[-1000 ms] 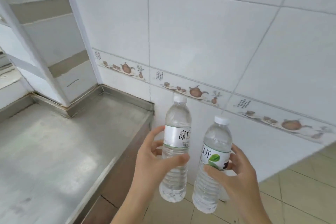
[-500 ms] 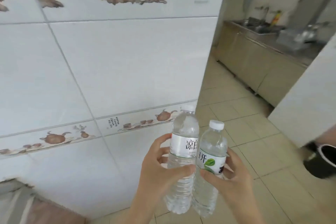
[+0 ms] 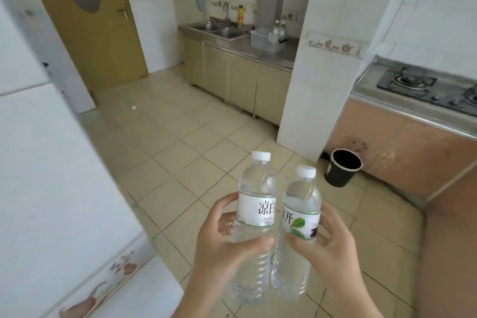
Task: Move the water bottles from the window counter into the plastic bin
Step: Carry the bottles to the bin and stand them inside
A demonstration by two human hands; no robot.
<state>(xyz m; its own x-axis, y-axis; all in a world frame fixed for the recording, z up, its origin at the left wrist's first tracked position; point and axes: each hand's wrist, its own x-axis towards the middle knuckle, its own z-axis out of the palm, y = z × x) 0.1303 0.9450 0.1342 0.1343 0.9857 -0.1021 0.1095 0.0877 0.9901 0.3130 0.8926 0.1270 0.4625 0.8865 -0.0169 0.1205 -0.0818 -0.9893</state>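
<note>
We count two water bottles in our hands, both upright, white caps on, sides touching low down. Our left hand (image 3: 227, 237) grips left bottle (image 3: 254, 219) around label and waist; our right hand (image 3: 325, 242) grips right bottle (image 3: 296, 235) same way. Plastic bin (image 3: 265, 40) sits far off on worktop (image 3: 281, 55) beside double sink (image 3: 215, 28), at least two more bottles just behind it. One black bucket (image 3: 342, 166) on floor.
</note>
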